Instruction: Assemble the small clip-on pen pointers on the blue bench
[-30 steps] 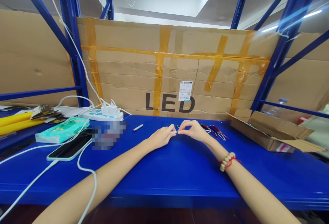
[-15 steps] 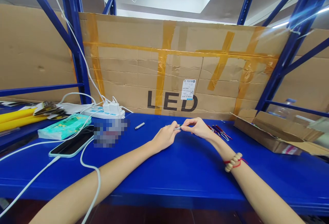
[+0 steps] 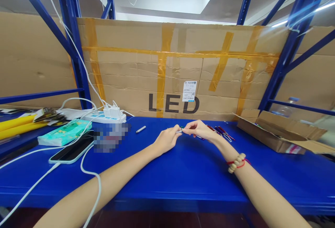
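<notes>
My left hand [image 3: 167,139] is closed round a small slim whitish piece [image 3: 179,131], mostly hidden by the fingers. Thumb and forefinger of my right hand [image 3: 196,129] pinch together at that piece's right end; whether they grip a separate part is too small to tell. The two hands almost meet above the blue table [image 3: 178,175]. Just beyond my right wrist lie several thin red, dark and silver pen-like pieces [image 3: 224,133]. To the left of my left hand rests a short silver-white tube [image 3: 140,129] with a dark end.
At left are a phone [image 3: 72,147] on a white cable, a green tissue pack [image 3: 64,133], a power strip [image 3: 112,115] with plugs and yellow rolls [image 3: 18,126]. An open cardboard box [image 3: 272,135] stands at right. A tall cardboard panel [image 3: 125,78] closes off the back.
The whole view has shifted slightly. My right fingers have tilted a little and sit closer to my left hand; both hands stay at the small piece.
</notes>
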Action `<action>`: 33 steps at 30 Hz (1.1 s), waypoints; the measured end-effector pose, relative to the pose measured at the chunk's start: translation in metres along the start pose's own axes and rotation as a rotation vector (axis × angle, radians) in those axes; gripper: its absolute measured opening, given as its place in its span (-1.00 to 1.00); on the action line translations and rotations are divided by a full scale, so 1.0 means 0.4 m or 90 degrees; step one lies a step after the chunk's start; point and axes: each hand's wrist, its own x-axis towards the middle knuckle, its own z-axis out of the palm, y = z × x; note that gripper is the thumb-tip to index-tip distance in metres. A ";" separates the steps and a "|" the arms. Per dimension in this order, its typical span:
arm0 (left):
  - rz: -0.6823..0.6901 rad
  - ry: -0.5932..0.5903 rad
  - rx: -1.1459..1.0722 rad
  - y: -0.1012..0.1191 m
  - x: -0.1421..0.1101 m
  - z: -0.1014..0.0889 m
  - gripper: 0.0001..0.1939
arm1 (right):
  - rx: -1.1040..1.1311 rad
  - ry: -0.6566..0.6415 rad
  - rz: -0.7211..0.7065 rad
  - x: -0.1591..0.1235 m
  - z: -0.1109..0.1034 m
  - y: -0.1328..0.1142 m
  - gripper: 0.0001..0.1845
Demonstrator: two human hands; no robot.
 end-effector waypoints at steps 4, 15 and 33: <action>-0.026 -0.005 0.046 0.002 0.001 -0.003 -0.93 | -0.009 0.043 0.029 0.007 0.007 0.010 -0.56; -0.139 -0.053 0.102 -0.002 0.011 -0.007 -0.80 | -0.029 0.086 0.017 0.021 0.027 0.028 -0.55; -0.069 -0.061 -0.056 -0.012 0.006 -0.013 -0.78 | -0.004 0.052 0.032 0.016 0.010 0.041 -0.46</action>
